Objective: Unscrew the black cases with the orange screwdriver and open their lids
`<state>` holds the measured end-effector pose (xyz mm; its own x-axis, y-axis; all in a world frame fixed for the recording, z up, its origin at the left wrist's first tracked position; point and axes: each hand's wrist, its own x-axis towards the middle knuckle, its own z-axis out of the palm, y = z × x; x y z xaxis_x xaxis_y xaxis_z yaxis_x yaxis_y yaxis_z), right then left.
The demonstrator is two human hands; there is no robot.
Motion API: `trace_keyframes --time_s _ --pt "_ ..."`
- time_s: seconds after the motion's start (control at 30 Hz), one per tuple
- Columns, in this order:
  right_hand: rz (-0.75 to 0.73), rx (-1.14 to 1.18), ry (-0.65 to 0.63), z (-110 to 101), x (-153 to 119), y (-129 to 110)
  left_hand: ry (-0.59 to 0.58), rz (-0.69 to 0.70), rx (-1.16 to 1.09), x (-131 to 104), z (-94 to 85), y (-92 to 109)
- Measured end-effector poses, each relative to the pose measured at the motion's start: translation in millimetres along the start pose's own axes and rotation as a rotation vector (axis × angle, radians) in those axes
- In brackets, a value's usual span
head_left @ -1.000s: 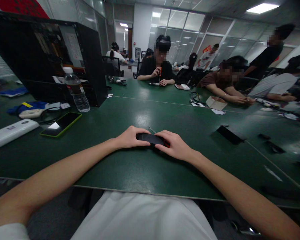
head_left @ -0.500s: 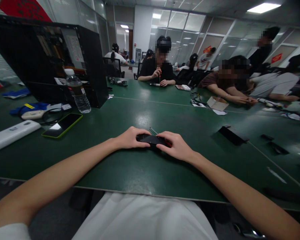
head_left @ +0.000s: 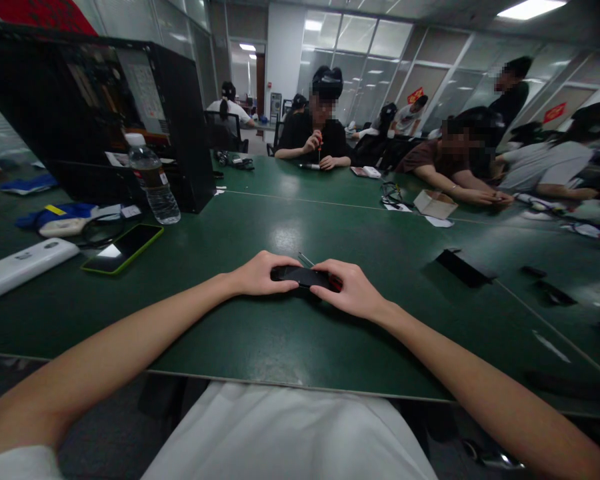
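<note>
Just above the green table, or resting on it, is a small black oblong device with a flat, glossy top; its exact kind does not show. My left hand grips its left end, thumb along the near edge and fingers on the far side. Closed around the right end is my right hand. A red-and-black handle shows under the right palm, and a thin metal shaft sticks out past the device's far edge; together they look like a screwdriver tucked in that hand. The fingers hide part of both things.
On the left are a phone in a green case, a white oblong case, a water bottle and an open black computer tower. Black panels and a small box lie right. Co-workers sit across the green table.
Both hands keep their hold on the black device, whose top tilts slightly more into view. The camera view has shifted a little. At back right, a standing person has moved left.
</note>
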<state>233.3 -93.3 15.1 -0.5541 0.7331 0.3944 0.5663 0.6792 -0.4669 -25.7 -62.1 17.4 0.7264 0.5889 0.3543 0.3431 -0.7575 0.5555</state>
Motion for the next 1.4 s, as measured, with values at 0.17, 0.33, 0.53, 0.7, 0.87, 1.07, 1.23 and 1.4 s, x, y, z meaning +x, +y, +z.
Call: trace_keyframes --time_s 0.17,0.33,0.53,0.7,0.87,1.07,1.23,1.4 --pt "-0.008 -0.009 0.008 0 -1 1 0.000 -0.001 -0.005 -1 0.0 0" --pt "0.004 -0.007 0.007 0 -1 0 0.000 -0.016 -0.002 0 0.0 1" --pt "0.052 0.046 -0.024 -2 0 0 -0.002 -0.024 -0.009 0 0.1 1" --pt "0.079 0.095 -0.045 -6 2 3 -0.007 -0.025 -0.010 0 -0.2 0" --pt "0.114 0.137 -0.066 -8 3 5 -0.008 -0.030 -0.008 0 -0.2 0" --pt "0.146 0.177 -0.081 -8 3 6 -0.017 -0.044 -0.013 0 0.7 0" --pt "0.144 0.182 -0.080 -8 3 8 -0.082 -0.077 -0.032 1 -4.9 0" --pt "0.135 0.201 -0.095 -9 2 8 -0.205 -0.133 -0.097 2 -17.2 -3"
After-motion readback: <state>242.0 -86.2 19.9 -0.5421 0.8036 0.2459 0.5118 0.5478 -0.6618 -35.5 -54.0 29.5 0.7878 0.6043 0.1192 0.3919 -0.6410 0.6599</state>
